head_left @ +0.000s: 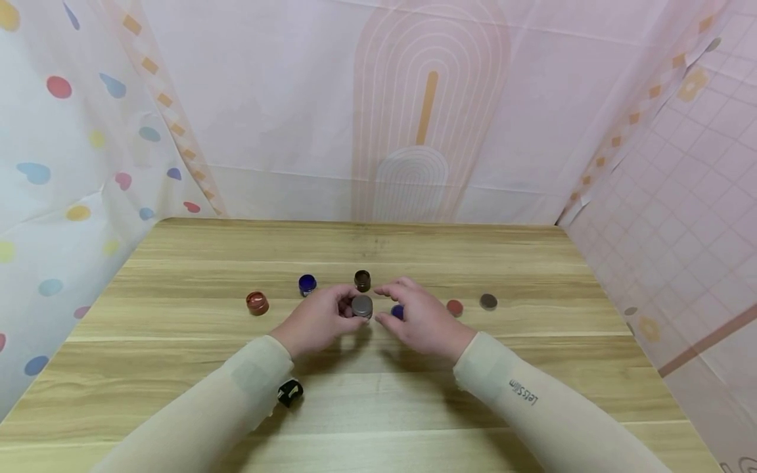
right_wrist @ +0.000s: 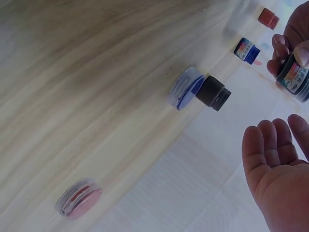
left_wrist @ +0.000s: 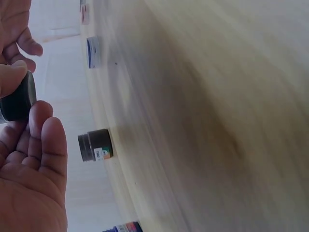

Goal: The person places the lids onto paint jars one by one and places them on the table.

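My left hand (head_left: 316, 320) grips a small dark paint jar (right_wrist: 292, 77) with a grey lid (head_left: 362, 305) on top, held above the table. Thumb and fingers pinch it from the sides. Close by on its right is my right hand (head_left: 422, 322), fingers spread and slightly bent, touching nothing. In the right wrist view, this hand (right_wrist: 280, 179) shows its palm, apart from the jar. On the table under it lies a blue lid (head_left: 398, 312), partly covered in the head view. Just beyond the held jar stands an uncapped dark brown jar (head_left: 363, 280).
To the left stand an open red paint jar (head_left: 257, 303) and an open blue one (head_left: 307, 284). A red lid (head_left: 454, 307) and a dark grey lid (head_left: 488, 301) lie to the right. Patterned cloth (head_left: 284, 118) hangs behind the wooden table (head_left: 367, 420).
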`<action>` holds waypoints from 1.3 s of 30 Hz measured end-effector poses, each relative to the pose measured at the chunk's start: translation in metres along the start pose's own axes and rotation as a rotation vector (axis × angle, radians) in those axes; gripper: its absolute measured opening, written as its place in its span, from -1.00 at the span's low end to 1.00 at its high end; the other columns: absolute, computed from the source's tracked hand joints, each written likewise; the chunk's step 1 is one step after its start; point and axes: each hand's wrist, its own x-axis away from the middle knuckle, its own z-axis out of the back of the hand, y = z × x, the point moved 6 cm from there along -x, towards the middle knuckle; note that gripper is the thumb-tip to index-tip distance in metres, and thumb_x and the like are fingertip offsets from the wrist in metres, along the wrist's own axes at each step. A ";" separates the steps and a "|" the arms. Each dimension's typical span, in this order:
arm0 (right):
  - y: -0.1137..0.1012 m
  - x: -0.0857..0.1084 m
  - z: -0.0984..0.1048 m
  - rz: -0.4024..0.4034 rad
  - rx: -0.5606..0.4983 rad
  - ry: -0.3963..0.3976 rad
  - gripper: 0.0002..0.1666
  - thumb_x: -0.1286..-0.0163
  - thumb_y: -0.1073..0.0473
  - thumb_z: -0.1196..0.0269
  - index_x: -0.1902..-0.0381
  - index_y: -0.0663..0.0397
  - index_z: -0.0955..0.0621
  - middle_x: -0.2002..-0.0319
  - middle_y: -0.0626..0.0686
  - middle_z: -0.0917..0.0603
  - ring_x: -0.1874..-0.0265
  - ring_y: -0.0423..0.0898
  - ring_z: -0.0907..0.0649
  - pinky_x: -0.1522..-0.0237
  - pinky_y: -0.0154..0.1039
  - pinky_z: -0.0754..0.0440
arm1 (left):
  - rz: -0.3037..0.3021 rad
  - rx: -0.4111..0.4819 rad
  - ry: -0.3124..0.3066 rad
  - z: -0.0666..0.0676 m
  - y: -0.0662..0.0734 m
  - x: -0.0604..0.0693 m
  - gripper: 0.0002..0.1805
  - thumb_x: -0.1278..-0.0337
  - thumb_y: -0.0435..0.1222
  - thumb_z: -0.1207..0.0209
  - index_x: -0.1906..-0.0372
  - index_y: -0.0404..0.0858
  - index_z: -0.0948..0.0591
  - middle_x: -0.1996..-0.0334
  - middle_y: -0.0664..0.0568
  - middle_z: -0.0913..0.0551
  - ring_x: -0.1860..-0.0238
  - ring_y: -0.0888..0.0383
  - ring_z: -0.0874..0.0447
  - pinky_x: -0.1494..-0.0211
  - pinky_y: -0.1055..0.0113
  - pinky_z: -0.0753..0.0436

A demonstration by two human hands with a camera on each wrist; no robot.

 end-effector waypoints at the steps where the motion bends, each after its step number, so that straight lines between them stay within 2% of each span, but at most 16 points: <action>1: 0.001 0.000 0.000 -0.009 -0.003 -0.002 -0.44 -0.53 0.07 -0.32 -0.40 0.13 -0.55 -0.31 0.13 -0.58 -0.26 0.15 -0.65 -0.30 0.05 -0.61 | 0.005 -0.001 0.002 0.001 -0.001 0.000 -0.75 -0.24 -0.25 -0.44 0.02 -0.14 -0.68 0.26 0.10 -0.71 0.24 0.18 -0.63 0.08 0.25 -0.64; 7: 0.011 0.002 0.004 -0.042 0.024 0.022 -0.44 -0.55 0.04 -0.31 -0.41 0.08 -0.54 -0.39 0.10 -0.53 -0.35 0.12 -0.59 -0.39 0.05 -0.55 | 0.011 -0.028 0.025 0.009 -0.006 0.002 -0.72 -0.24 -0.23 -0.44 -0.01 -0.13 -0.69 0.23 0.10 -0.71 0.20 0.17 -0.64 0.03 0.23 -0.63; 14: 0.028 0.006 0.016 -0.089 0.086 0.035 -0.38 -0.57 -0.04 -0.28 -0.45 0.11 -0.50 -0.47 0.12 -0.45 -0.37 0.15 -0.58 -0.37 0.10 -0.57 | 0.034 -0.080 0.034 0.019 -0.018 0.003 -0.71 -0.27 -0.18 -0.43 -0.05 -0.10 -0.69 0.17 0.14 -0.74 0.14 0.17 -0.67 0.00 0.23 -0.65; 18: 0.042 0.010 0.026 -0.133 0.106 0.037 -0.32 -0.58 -0.06 -0.25 -0.50 0.15 -0.44 -0.55 0.19 -0.36 -0.48 0.20 -0.45 -0.40 0.14 -0.53 | 0.059 -0.113 0.042 0.025 -0.025 0.004 -0.69 -0.27 -0.16 -0.43 -0.07 -0.08 -0.71 0.13 0.13 -0.72 0.09 0.13 -0.64 0.00 0.21 -0.63; 23: 0.058 0.014 0.040 -0.171 0.153 0.047 -0.27 -0.60 -0.09 -0.22 -0.54 0.17 -0.39 -0.60 0.24 -0.26 -0.59 0.24 -0.28 -0.43 0.18 -0.49 | 0.086 -0.189 0.043 0.031 -0.029 0.004 -0.57 -0.25 -0.12 -0.45 -0.16 -0.17 -0.69 0.07 0.04 -0.71 0.04 0.08 -0.64 -0.07 0.13 -0.65; 29: 0.075 0.014 0.052 -0.164 0.202 0.074 -0.21 -0.59 -0.10 -0.23 -0.56 0.24 -0.35 -0.62 0.32 -0.20 -0.63 0.30 -0.17 -0.54 0.25 -0.31 | 0.114 -0.250 0.026 0.034 -0.035 0.004 -0.54 -0.27 -0.16 -0.42 -0.20 -0.24 -0.66 0.01 -0.03 -0.75 -0.02 0.02 -0.71 -0.17 0.00 -0.69; 36: 0.090 0.013 0.062 -0.201 0.283 0.064 -0.18 -0.59 -0.17 -0.20 -0.58 0.19 -0.33 -0.65 0.34 -0.13 -0.64 0.37 -0.08 -0.61 0.30 -0.10 | 0.151 -0.305 -0.010 0.037 -0.042 0.002 -0.61 -0.27 -0.19 -0.42 -0.14 -0.23 -0.68 0.13 0.02 -0.75 0.14 0.10 -0.69 -0.02 0.10 -0.68; 39: 0.097 0.011 0.065 -0.227 0.318 0.047 -0.14 -0.59 -0.21 -0.19 -0.61 0.15 -0.29 -0.66 0.35 -0.08 -0.64 0.41 -0.05 -0.61 0.33 -0.06 | 0.167 -0.342 -0.020 0.036 -0.045 0.001 -0.59 -0.24 -0.18 -0.45 -0.13 -0.24 -0.68 0.14 0.01 -0.75 0.13 0.08 -0.68 -0.02 0.10 -0.67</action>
